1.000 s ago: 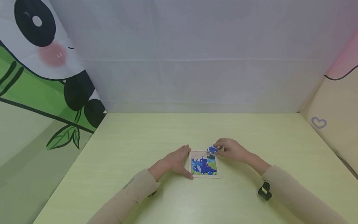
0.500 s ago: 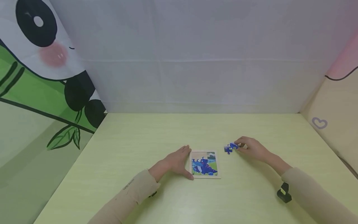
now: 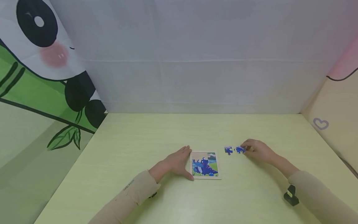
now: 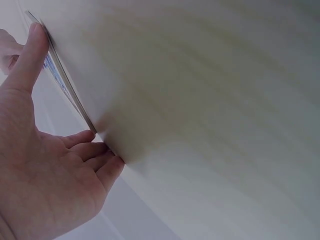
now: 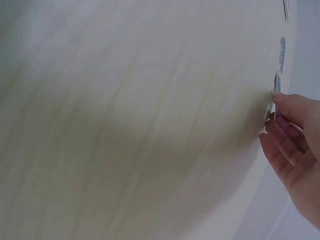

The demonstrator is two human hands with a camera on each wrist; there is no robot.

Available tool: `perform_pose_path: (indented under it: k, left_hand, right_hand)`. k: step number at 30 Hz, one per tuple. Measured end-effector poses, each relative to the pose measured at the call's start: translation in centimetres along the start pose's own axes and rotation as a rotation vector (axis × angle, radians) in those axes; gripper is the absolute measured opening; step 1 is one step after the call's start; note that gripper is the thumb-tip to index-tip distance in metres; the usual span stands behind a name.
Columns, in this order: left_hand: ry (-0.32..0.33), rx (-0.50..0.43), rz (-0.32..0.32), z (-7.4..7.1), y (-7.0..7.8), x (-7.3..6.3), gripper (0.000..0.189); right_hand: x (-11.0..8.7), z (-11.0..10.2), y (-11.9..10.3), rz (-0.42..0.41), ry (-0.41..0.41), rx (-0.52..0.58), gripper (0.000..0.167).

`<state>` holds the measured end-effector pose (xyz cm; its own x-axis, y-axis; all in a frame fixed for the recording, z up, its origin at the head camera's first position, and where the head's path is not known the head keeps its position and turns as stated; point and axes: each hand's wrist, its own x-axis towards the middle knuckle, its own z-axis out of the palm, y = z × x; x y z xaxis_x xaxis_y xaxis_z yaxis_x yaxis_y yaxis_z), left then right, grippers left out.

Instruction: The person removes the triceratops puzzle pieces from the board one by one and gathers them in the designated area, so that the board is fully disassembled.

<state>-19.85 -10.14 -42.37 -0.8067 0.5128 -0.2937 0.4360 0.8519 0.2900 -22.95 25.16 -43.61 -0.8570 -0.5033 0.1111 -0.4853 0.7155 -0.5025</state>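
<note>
In the head view a square dinosaur puzzle board [image 3: 206, 178] with a pale frame lies on the table, part of its upper left bare. My left hand [image 3: 176, 162] rests along its left side, thumb at the near corner and fingertips at the far one; the left wrist view shows the hand [image 4: 60, 165] touching the board's edge [image 4: 70, 82]. To the right of the board, my right hand [image 3: 258, 151] pinches a blue puzzle piece [image 3: 239, 150] at or just above the tabletop. A second blue puzzle piece [image 3: 228, 150] lies between that piece and the board.
The pale table [image 3: 156, 130] ends at a grey-white wall [image 3: 201, 84] behind. A cartoon-printed panel [image 3: 56, 81] stands at the left, and a beige panel [image 3: 332, 124] with a heart drawing at the right.
My right hand has moved to the right with its puzzle piece, away from the board's upper right corner, past the other loose piece. My left hand stays at the board.
</note>
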Motion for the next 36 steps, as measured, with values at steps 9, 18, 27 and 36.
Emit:
perform_pose_path:
  k: [9,18,27,36]
  left_hand:
    - [0.004,-0.010,-0.002,-0.01,-0.07,-0.08,0.113]
    - [0.001,-0.013,-0.007,-0.05,-0.01,-0.19,0.113]
    - [0.004,-0.005,-0.006,0.03,-0.06,-0.13,0.113]
    - [0.001,-0.017,-0.012,-0.02,0.04,-0.15,0.113]
  right_hand:
    - [0.25,-0.32,0.02,-0.026,-0.015,0.048,0.024]
    - [0.47,-0.28,0.25,-0.023,-0.011,0.073,0.025]
    - [0.42,-0.46,0.02,0.002,-0.022,0.102,0.025]
    - [0.37,-0.55,0.42,0.035,-0.023,0.101,0.030]
